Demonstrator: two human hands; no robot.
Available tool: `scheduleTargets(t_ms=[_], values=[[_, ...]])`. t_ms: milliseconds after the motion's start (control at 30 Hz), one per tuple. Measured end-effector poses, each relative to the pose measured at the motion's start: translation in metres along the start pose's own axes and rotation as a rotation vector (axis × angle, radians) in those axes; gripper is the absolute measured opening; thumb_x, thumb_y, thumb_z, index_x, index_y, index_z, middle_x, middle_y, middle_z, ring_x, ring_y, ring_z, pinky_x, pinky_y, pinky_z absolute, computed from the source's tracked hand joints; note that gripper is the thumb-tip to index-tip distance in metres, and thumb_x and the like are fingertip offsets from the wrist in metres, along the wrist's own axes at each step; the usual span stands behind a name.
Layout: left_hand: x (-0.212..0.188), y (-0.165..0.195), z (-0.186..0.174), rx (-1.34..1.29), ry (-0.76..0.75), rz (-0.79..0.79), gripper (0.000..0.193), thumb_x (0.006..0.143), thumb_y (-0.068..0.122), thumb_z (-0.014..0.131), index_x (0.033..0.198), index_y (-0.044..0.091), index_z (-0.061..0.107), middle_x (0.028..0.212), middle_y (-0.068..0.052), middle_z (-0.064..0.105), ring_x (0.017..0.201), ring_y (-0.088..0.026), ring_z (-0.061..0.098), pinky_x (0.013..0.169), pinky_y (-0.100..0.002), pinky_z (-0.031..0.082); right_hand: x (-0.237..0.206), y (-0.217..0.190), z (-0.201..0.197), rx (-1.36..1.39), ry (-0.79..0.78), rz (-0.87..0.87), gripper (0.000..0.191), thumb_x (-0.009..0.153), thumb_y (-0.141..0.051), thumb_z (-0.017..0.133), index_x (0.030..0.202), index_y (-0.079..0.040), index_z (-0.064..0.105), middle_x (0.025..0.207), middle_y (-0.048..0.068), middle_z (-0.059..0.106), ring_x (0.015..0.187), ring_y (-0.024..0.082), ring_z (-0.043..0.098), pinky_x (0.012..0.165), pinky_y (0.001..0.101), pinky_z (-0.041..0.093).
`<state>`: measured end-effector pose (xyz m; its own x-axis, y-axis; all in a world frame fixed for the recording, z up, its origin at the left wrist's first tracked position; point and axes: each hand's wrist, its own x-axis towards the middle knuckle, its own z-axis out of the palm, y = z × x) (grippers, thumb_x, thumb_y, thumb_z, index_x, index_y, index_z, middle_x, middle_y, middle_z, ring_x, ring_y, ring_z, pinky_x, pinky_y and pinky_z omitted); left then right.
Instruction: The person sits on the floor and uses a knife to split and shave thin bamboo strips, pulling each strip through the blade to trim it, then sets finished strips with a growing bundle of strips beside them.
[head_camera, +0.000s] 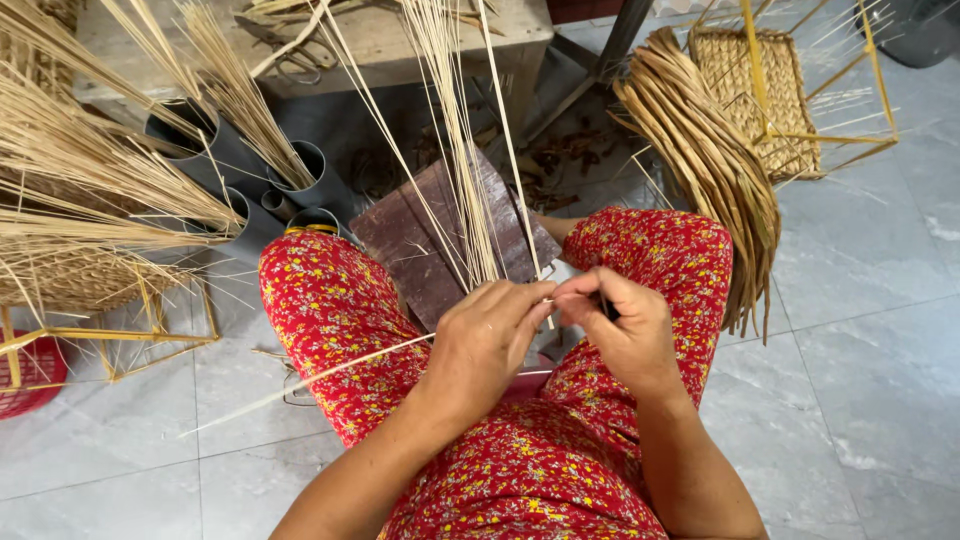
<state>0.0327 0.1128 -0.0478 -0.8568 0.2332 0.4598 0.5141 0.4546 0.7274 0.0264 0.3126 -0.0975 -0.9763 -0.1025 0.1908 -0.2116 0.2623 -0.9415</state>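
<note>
Grey tubes hold straw bundles; hands pinch reed strips.

Grey tiled floor, wooden bench, daylight.

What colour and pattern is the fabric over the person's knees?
Red fabric with a small yellow-and-white floral print, clearest in the head view.

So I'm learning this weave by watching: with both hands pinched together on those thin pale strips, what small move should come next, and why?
Probably a short pull with the right hand to draw the strip snug while the left hand keeps its pinch. The two hands meet fingertip to fingertip at the base of the upright pale strips, and one long strip trails loose across the left knee, so it looks slack.
</note>
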Motion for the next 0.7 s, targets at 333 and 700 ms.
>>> scheduleTargets(t_ms=[333,700], values=[[-0.002,-0.012,0.012,-0.403,0.013,-0.282,0.015,0.095,0.006,0.074,0.110,0.006,0.077,0.087,-0.002,0.068,0.074,-0.009,0.062,0.065,-0.024,0.051,-0.009,-0.012,-0.003,0.684,-0.076,0.125,0.050,0.111,-0.037,0.048,0.146,-0.001,0.043,0.081,0.009,0.059,0.061,0.010,0.046,0.056,0.0232,0.040],[-0.005,-0.008,0.004,-0.325,0.066,-0.197,0.016,0.091,0.006,0.078,0.107,0.009,0.078,0.084,-0.001,0.063,0.077,-0.009,0.059,0.065,-0.024,0.048,-0.028,-0.026,0.003,0.896,-0.205,0.175,0.048,0.110,-0.022,0.050,0.152,-0.007,0.033,0.081,0.015,0.059,0.058,0.012,0.047,0.052,0.0245,0.041]])
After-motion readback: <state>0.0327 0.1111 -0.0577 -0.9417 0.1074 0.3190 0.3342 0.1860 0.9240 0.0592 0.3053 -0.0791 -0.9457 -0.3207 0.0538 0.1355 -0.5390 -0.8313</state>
